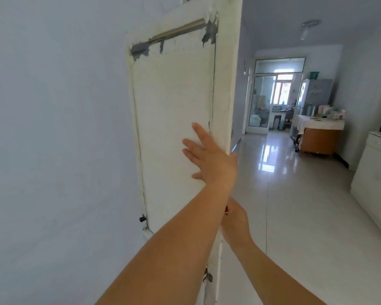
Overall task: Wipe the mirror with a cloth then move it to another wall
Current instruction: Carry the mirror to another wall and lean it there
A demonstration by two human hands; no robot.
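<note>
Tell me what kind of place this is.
Likely a lived-in flat: a glossy tiled floor leads to a glazed kitchen door, beside a grey fridge and a cloth-covered wooden table.

Left hand (209,159) on wall panel (174,106), right hand (233,223) below.

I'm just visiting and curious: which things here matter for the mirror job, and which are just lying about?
Job: left hand, flat on pale panel; right hand at its edge; metal rail.
Lying about: fridge, covered table, ceiling lamp, white cabinet.
</note>
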